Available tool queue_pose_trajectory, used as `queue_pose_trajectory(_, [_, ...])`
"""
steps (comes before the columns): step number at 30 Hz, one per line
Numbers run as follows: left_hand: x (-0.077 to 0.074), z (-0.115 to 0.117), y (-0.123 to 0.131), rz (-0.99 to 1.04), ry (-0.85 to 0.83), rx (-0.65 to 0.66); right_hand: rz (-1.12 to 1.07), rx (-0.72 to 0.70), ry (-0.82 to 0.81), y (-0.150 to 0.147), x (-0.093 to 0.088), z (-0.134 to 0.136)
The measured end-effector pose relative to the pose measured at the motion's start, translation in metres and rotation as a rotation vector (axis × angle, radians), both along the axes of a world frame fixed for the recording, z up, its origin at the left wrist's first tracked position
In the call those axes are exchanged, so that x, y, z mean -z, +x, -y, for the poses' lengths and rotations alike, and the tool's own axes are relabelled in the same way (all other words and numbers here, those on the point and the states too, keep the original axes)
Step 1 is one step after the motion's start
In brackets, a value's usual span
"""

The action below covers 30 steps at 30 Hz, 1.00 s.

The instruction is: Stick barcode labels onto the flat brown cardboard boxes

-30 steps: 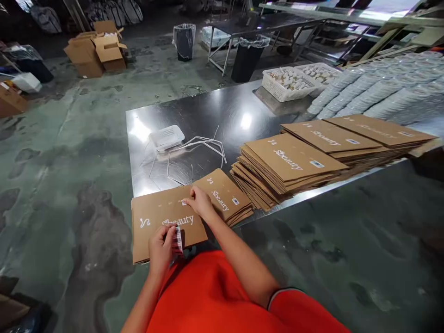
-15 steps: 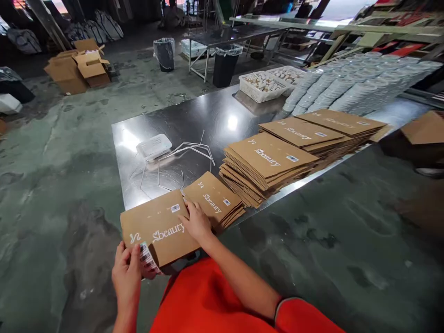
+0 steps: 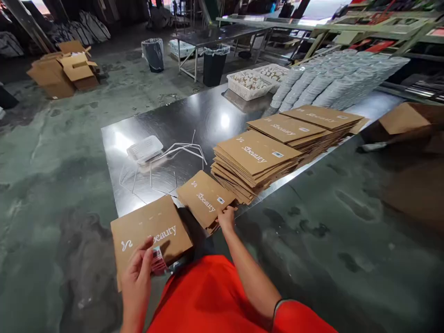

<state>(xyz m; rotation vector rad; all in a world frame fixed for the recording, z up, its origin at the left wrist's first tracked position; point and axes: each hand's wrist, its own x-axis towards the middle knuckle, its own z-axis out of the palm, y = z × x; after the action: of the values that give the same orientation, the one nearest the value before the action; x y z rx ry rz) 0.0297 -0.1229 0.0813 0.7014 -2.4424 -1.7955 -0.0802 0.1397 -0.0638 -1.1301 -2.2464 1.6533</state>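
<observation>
Right grip [image 3: 227,218] slid back to the cardboard stack's [image 3: 204,196] edge.

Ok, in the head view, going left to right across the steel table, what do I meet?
White perforated plastic tray, loose white plastic straps, small carton stack at the right hand, tall carton stack, next stack, farthest stack.
</observation>
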Motion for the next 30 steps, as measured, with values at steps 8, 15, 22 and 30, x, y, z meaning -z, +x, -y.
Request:
queue_pose_trajectory(8, [-0.015, -0.027, -0.013, -0.128, 0.013, 0.046, -0.229, -0.776, -0.432, 0.028, -0.102, 0.071])
queue_pose_trajectory(15, [-0.007, -0.026, -0.011, -0.105, 0.166, 0.072, -0.272, -0.895, -0.653, 0.053, -0.152, 0.115])
queue_pose_trajectory(22, [-0.003, -0.021, -0.004, -0.022, 0.396, 0.029, -0.193, -0.909, -0.659, 0.051, -0.15, 0.117])
queue_pose_trajectory(30, [0.009, -0.015, 0.0, -0.03, 0.248, 0.081, -0.171, -0.897, -0.612, 0.062, -0.14, 0.124])
